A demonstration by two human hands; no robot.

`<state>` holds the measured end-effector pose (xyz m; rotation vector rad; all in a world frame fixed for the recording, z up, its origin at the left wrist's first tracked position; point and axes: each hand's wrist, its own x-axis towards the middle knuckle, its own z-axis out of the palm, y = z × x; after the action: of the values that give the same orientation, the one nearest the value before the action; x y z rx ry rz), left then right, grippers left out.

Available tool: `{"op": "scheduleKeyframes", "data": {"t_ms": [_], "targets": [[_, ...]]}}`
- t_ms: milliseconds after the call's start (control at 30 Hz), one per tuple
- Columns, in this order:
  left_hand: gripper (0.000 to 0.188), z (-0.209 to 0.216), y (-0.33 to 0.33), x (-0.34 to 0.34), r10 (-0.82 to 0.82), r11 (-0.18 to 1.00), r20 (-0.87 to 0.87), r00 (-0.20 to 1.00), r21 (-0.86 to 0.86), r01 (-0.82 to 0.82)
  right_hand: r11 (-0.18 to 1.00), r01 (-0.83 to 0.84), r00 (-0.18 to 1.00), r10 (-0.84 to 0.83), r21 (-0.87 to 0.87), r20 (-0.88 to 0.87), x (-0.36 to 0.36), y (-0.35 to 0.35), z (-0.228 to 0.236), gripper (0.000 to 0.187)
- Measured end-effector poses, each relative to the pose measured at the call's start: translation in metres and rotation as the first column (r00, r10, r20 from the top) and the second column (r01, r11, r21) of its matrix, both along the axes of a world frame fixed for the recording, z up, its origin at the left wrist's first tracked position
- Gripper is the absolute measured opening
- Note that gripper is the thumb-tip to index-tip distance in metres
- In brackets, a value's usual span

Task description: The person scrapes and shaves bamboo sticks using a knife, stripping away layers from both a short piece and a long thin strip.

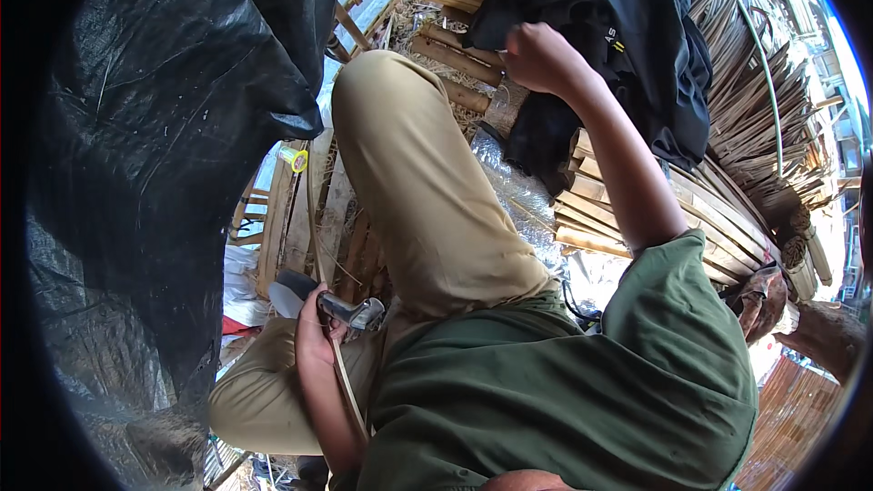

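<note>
Low on the left, my left hand is closed round a thin bamboo strip and a metal tool. The tool has a broad dark-grey, blade-like part on one side and a shiny rounded end on the other; its exact kind is unclear. From beside my raised knee, the long, slightly bent strip runs down through the hand and along my forearm. My right hand is raised at the upper middle, in front of a black jacket. Its fingers are curled closed, with a small pale bit at their edge that I cannot make out.
Black plastic sheeting hangs along the left. Split bamboo pieces are stacked at right, below dry thatch bundles. A yellow ring-shaped thing sits near the strip's upper end. Clear plastic wrap lies beyond my raised knee.
</note>
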<state>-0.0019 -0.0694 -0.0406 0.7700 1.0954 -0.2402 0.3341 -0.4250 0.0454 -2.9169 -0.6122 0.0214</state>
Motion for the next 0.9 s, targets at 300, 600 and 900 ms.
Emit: {"op": "scheduleKeyframes", "data": {"t_ms": [300,600,900], "targets": [[0.019,-0.003,0.011,0.002,-0.037,0.998,0.029,0.999,-0.052,0.038,0.913,-0.176,0.947,0.056,-0.368,-0.315,-0.023,-0.088,-0.171,0.029],[0.019,0.005,0.005,0.008,-0.027,1.000,0.008,1.000,0.002,0.027,0.797,0.426,0.885,-0.465,0.428,-0.016,0.039,-0.186,0.007,0.022],[0.020,0.003,0.005,0.009,-0.034,0.999,-0.026,0.999,0.012,0.035,0.454,0.397,0.465,-0.849,0.798,0.251,0.030,-0.257,0.086,0.060]]}}
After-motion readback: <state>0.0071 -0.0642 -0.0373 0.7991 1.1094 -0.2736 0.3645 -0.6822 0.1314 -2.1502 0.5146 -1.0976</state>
